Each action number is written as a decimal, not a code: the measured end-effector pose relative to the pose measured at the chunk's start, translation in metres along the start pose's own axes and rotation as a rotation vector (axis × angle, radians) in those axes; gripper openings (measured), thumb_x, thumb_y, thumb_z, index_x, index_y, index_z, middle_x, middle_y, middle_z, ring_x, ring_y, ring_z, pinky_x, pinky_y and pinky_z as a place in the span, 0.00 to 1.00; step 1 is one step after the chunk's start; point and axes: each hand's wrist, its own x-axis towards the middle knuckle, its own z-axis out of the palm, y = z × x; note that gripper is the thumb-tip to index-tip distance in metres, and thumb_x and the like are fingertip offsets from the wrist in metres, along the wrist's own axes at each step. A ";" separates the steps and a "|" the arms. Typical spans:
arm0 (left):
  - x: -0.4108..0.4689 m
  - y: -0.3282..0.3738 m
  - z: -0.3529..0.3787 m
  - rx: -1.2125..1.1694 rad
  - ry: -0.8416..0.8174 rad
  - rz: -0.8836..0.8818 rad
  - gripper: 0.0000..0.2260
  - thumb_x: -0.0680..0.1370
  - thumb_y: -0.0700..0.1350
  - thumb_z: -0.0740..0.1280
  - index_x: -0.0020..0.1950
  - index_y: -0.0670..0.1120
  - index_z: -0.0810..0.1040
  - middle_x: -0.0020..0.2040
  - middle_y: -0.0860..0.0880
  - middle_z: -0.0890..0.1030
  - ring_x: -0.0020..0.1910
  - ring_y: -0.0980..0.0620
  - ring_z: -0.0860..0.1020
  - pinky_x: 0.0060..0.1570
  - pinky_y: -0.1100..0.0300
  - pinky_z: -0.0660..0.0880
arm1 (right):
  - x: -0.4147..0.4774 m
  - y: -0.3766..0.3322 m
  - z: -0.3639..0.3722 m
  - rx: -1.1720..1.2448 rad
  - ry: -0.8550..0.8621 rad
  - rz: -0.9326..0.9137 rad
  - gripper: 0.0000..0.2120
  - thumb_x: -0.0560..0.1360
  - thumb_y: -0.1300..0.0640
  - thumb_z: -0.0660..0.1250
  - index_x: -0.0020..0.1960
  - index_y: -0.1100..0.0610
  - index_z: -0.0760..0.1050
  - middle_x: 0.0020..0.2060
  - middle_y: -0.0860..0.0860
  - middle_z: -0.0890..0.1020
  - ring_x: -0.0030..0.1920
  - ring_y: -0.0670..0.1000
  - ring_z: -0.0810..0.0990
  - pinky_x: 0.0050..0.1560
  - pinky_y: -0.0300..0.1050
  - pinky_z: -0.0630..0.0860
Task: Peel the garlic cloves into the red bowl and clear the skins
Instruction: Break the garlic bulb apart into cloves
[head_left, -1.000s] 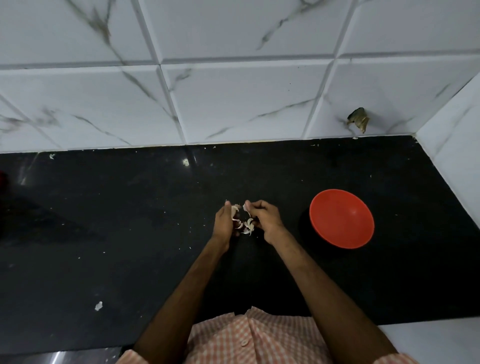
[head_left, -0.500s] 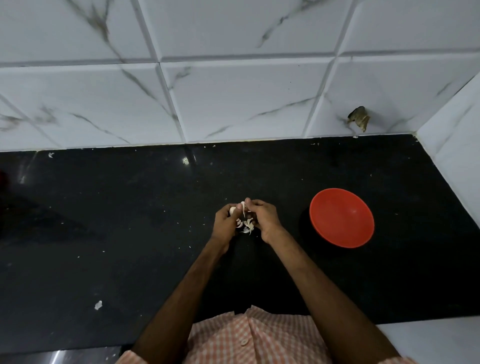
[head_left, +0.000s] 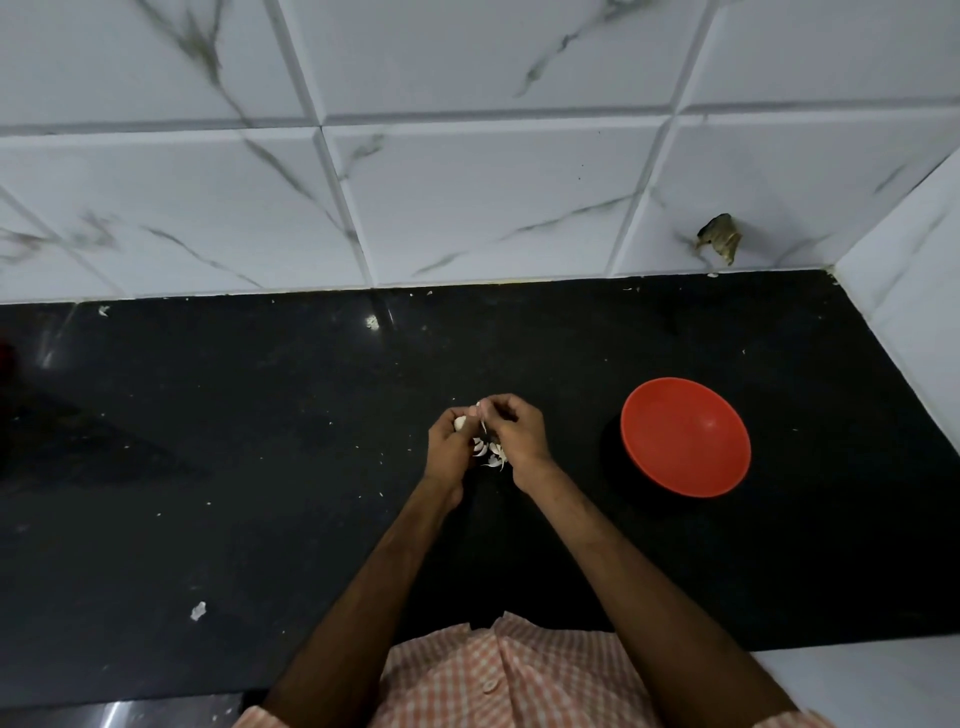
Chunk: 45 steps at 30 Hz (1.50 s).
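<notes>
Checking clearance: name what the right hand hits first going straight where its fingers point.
Probably the garlic clove held in the left hand; the right hand points toward it, depth unclear.

The person wears an orange-and-white checked shirt (head_left: 519, 675) with a small pale button (head_left: 489, 687); both forearms are bare.
</notes>
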 end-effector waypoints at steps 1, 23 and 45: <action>0.000 -0.001 0.000 -0.004 0.000 0.011 0.10 0.83 0.45 0.65 0.56 0.38 0.77 0.42 0.44 0.82 0.41 0.49 0.81 0.39 0.56 0.80 | 0.000 0.001 0.003 -0.017 0.026 -0.004 0.03 0.80 0.61 0.68 0.49 0.57 0.81 0.48 0.54 0.85 0.49 0.50 0.84 0.47 0.42 0.81; 0.011 -0.008 -0.004 0.027 0.185 0.034 0.09 0.81 0.45 0.68 0.52 0.39 0.77 0.41 0.46 0.79 0.40 0.53 0.77 0.40 0.58 0.77 | 0.007 0.005 -0.017 -0.428 0.105 -0.209 0.05 0.79 0.59 0.70 0.45 0.57 0.82 0.36 0.49 0.85 0.37 0.43 0.84 0.44 0.43 0.83; -0.001 0.002 0.007 -0.028 0.029 -0.044 0.07 0.83 0.44 0.63 0.54 0.41 0.76 0.49 0.40 0.82 0.48 0.45 0.81 0.47 0.47 0.79 | -0.009 -0.001 0.014 0.043 0.162 -0.003 0.09 0.79 0.64 0.69 0.42 0.53 0.81 0.42 0.49 0.84 0.44 0.46 0.83 0.42 0.38 0.80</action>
